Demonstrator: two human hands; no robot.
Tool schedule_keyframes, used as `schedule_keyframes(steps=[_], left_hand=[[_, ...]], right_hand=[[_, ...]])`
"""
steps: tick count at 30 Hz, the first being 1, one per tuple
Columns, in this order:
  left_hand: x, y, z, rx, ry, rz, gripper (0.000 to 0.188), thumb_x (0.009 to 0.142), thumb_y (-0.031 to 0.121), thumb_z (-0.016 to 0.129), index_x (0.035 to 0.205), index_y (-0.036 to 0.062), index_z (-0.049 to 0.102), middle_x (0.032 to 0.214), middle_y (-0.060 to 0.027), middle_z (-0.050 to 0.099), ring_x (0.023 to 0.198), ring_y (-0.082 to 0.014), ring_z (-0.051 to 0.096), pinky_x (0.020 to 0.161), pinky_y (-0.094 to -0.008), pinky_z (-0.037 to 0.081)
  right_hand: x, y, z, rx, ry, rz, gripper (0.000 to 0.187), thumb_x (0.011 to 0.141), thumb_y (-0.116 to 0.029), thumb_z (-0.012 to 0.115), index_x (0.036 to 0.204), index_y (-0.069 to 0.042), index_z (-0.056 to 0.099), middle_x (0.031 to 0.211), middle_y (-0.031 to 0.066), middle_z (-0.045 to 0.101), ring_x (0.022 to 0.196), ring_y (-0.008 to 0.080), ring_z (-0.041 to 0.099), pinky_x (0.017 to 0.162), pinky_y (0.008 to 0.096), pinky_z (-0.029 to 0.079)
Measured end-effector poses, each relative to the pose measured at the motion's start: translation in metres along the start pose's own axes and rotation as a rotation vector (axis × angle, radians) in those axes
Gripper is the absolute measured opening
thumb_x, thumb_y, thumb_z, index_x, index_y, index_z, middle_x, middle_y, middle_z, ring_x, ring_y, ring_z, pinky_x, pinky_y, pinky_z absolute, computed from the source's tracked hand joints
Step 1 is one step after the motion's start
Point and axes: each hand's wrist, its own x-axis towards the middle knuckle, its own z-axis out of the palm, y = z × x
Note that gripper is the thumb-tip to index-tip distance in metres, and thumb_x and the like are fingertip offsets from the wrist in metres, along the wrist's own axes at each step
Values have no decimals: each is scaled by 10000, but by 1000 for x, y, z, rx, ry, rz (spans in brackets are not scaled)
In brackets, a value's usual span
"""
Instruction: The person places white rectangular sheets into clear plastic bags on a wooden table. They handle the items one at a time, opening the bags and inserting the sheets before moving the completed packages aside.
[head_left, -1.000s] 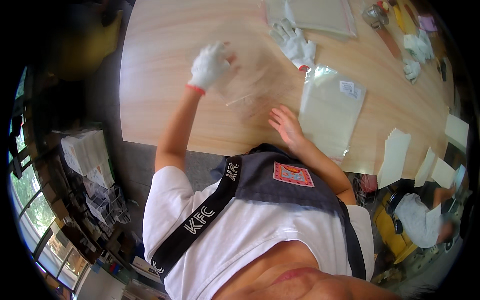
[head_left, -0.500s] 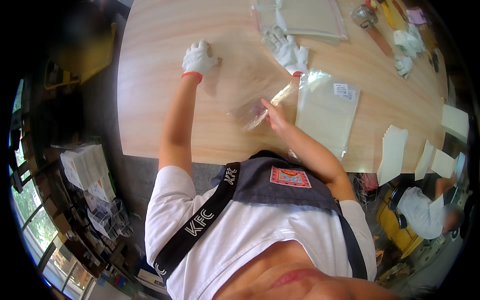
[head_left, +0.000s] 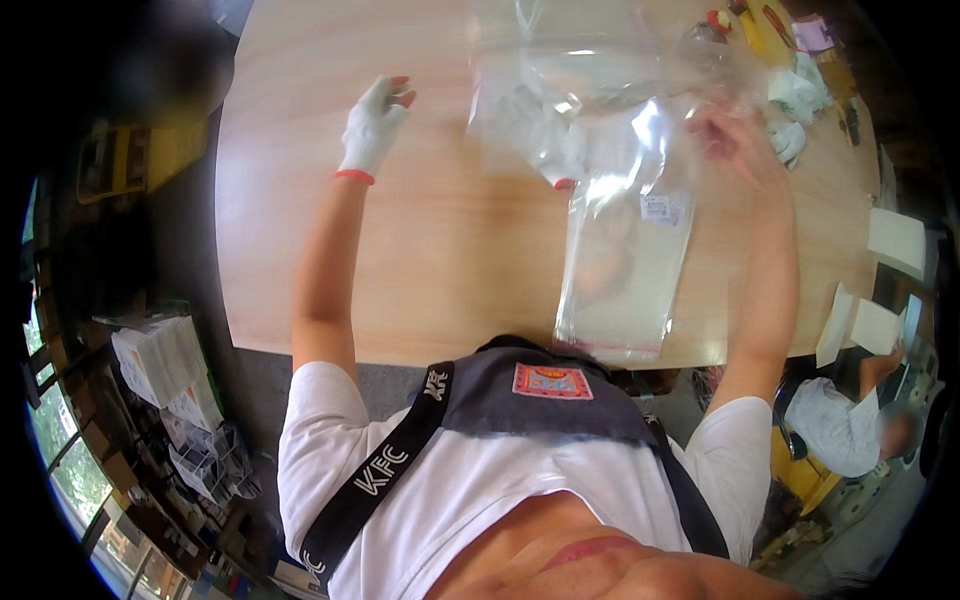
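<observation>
My left hand [head_left: 374, 128], in a white knit glove with bare fingertips and a red cuff, hovers over the table's left part. Its fingers are loosely bent and apart, with nothing between them. My bare right hand [head_left: 735, 145] is at the right, smeared by motion, fingers closed on the edge of a clear plastic bag [head_left: 560, 75]. That bag spreads leftward over a loose white glove [head_left: 545, 135], which shows through it. Nearer me lies a flat clear bag [head_left: 625, 290] with a small white label [head_left: 657, 208].
A pale wooden table [head_left: 290, 250] spans the view. Crumpled white gloves [head_left: 797, 90], a yellow tool [head_left: 750, 32] and a purple item [head_left: 812, 35] lie at the far right. White card pieces [head_left: 875, 325] are at the right edge, where another person [head_left: 835, 425] sits.
My right hand has swung from the middle to the right and away from me, carrying the clear bag over the loose glove. The left hand has shifted slightly left, its fingers raised.
</observation>
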Motion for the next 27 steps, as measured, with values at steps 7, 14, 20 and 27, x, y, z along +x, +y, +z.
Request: schedule_keyframes(steps=[7,14,20,27], left_hand=[[53,122,95,471,-178,45,459,815,320,616,1205,101,518,1128,-106,584,987,-230,586,787,-355,490],[113,109,163,914,-168,-57,497,762,404,641,1160,134,515,1131,-87,524,1060,-253,561,803,-412,492],[130,105,142,503,-265,-154,293,771,327,593,998,141,594,985,-48,639,914,-233,612,752,-354,465],[127,96,128,257,-245,-185,289,785,267,538,1046,150,583,961,-21,661,950,-214,597,806,-344,438]], right_hand=[[57,53,-116,164,209,63,269,920,-210,541,1157,-84,513,967,54,655,787,105,613,639,266,505],[92,58,-110,9,153,260,207,916,-213,542,1081,-90,522,938,65,646,752,116,613,599,267,503],[113,36,-111,-145,19,293,222,899,-232,552,1068,-90,531,899,54,644,672,64,541,566,239,458],[180,18,-94,-294,-20,243,378,890,-249,557,1234,-105,497,868,-8,625,750,53,521,631,238,438]])
